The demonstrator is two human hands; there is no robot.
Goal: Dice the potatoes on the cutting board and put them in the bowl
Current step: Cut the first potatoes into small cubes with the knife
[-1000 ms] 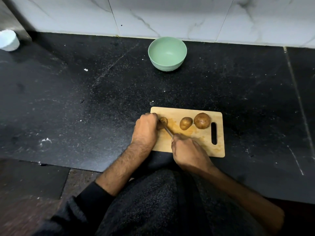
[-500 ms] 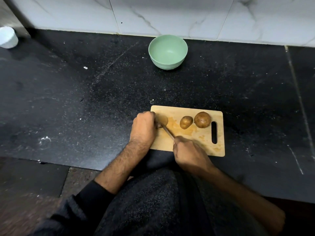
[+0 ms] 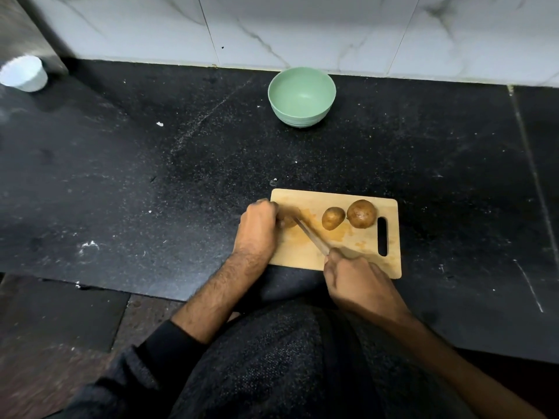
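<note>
Your left hand (image 3: pixel 258 228) holds a potato (image 3: pixel 289 218) at the left end of the cutting board (image 3: pixel 305 255). Your right hand (image 3: pixel 360 282) grips the knife (image 3: pixel 311 237), its blade against that potato. Two whole potatoes (image 3: pixel 332 218) (image 3: pixel 361 213) lie to the right. The green bowl (image 3: pixel 301 96) stands far on the black worktop (image 3: pixel 151 176).

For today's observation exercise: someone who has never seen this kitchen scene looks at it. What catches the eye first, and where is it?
The wooden cutting board near the front edge of the black counter draws the eye first: the left hand holds a potato while the right hand works a knife at it. Two whole potatoes lie beside them. Behind, by the wall, stands an empty green bowl.
</note>
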